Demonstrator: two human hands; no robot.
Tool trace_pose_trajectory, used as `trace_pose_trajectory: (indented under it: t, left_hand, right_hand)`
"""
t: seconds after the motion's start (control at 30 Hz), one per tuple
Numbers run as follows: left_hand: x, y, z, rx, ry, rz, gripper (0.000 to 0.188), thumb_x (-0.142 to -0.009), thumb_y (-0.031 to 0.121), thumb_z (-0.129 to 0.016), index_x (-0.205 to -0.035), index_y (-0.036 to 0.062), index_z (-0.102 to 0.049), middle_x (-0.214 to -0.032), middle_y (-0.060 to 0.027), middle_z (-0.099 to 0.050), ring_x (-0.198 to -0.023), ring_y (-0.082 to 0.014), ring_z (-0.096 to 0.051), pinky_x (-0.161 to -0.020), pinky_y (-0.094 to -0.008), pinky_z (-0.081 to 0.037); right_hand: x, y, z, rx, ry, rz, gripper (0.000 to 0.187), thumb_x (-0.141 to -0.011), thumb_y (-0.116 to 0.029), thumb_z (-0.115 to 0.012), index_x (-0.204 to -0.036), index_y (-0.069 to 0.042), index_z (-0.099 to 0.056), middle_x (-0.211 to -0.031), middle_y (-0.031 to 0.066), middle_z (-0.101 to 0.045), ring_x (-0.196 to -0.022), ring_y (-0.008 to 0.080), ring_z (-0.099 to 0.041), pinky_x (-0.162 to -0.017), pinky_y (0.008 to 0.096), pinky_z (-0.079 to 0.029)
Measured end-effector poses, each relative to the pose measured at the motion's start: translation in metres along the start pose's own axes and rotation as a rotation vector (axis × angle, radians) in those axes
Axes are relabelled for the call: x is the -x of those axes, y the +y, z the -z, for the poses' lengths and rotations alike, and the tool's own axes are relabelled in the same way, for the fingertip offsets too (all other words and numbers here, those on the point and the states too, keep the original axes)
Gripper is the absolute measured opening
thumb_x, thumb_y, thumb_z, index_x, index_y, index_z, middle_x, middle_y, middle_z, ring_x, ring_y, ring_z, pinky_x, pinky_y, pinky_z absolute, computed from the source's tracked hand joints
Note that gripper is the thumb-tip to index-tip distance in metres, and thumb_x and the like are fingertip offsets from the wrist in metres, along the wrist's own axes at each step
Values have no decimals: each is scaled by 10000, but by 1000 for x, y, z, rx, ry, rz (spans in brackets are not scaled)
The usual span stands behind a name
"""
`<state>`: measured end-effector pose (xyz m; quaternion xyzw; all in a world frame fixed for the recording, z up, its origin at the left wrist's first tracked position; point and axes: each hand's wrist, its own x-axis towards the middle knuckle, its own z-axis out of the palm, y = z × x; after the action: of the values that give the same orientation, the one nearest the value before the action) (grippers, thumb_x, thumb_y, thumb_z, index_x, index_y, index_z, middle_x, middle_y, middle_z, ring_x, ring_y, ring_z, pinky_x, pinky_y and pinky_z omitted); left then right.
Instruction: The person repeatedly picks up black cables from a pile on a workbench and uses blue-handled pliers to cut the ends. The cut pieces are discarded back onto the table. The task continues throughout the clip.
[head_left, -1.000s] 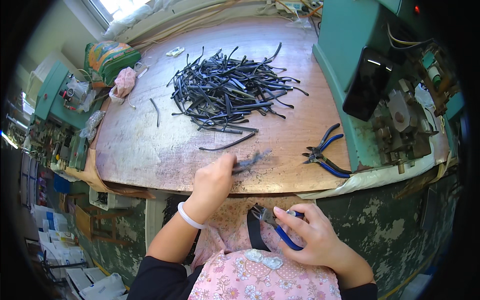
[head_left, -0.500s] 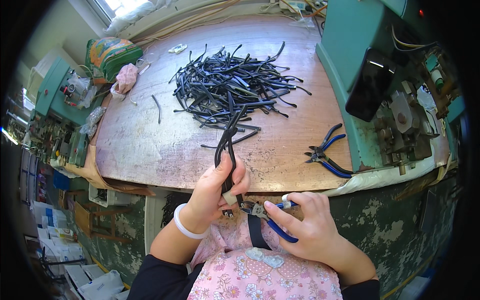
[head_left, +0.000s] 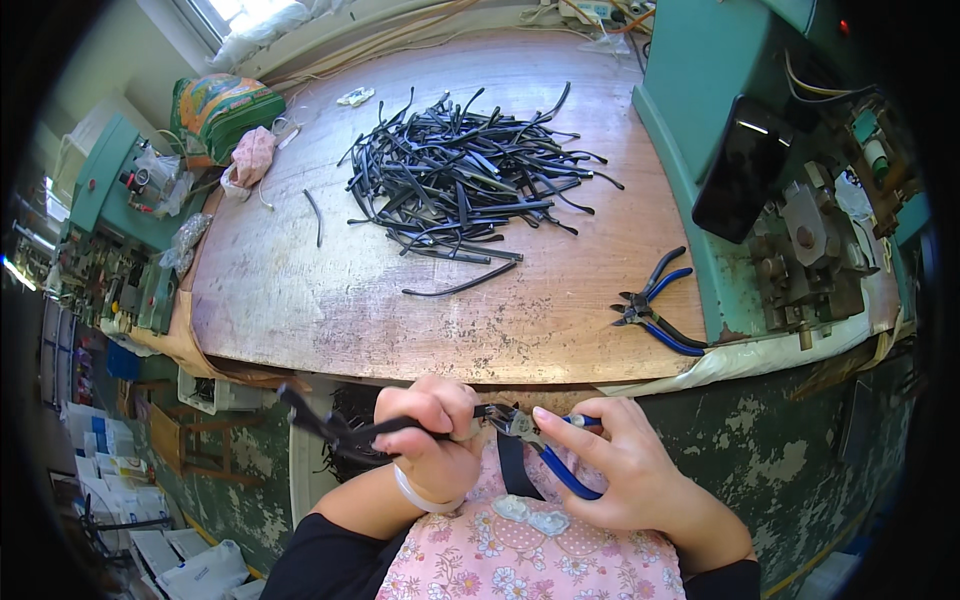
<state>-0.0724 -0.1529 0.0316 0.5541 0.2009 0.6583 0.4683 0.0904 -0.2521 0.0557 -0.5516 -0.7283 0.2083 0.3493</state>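
My left hand (head_left: 436, 440) is closed round a few black eyeglass temples (head_left: 350, 434), which now lie sideways, their far ends blurred to the left. Blue-handled cutting pliers (head_left: 570, 475) are in my right hand (head_left: 632, 460), its fingers on both handles. Their jaws meet the temple ends at the right side of my left fist; whether they grip one cannot be made out. Both hands are over my lap, just off the table's front edge. Beyond them a large pile of black temples (head_left: 460, 170) covers the middle of the table.
A second pair of blue-handled pliers (head_left: 645, 312) lies at the table's right, beside a green machine (head_left: 670, 150) with a black phone (head_left: 742, 170) on it. One loose temple (head_left: 315, 217) lies left of the pile. A pink cloth bundle (head_left: 250, 158) rests at the back left.
My left hand has turned and lowered, swinging the temples from pointing up over the table to pointing left. My right hand with the pliers has barely moved.
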Motion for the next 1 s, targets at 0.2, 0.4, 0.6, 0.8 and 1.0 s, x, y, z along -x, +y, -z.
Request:
trace_pose_trajectory:
  t: [0.2,0.4,0.6,0.8,1.0]
  left_hand:
    - [3,-1,-2,74,52,-48,507,-1025,551,-334,-869,78,-428,-622,-40,-442,-485,-105,-343,-482,-248,-350]
    - [-32,-2,18,216,-190,389,461,-1069,450,-327,-875,61,-478,-830,-72,-508,-579,-103,-446,-571,-242,-405]
    - [-79,-58,29,-904,-450,-18,275,-978,315,-627,-1018,50,-564,-721,-97,-616,-658,-250,-650,-627,-368,-540]
    - [-82,-81,50,-1346,-860,-23,244,-867,90,-684,-1098,124,-616,-842,-144,-709,-719,-322,-701,-612,-392,-545]
    - [-60,-50,54,-650,-604,30,430,-860,-34,-646,-1268,79,-567,-969,-124,-707,-853,-209,-709,-721,-307,-550]
  right_hand:
    - [1,-5,-6,-25,15,-36,725,-694,-168,-782,-1388,-208,-577,-1020,144,-534,-871,308,-576,-791,401,-497]
    - [7,4,-6,50,26,-55,728,-653,-121,-797,-1352,-172,-601,-1013,139,-546,-871,301,-589,-760,394,-519]
    - [9,3,-6,13,-9,-48,661,-742,-205,-776,-1375,-194,-584,-1027,145,-536,-884,309,-575,-802,405,-497]
    - [11,7,-7,6,-5,-32,645,-761,-216,-765,-1378,-186,-580,-1039,152,-534,-894,315,-569,-813,416,-488]
    - [12,12,-10,-15,7,-57,664,-753,-213,-764,-1387,-186,-570,-1048,155,-535,-901,329,-570,-829,419,-486]
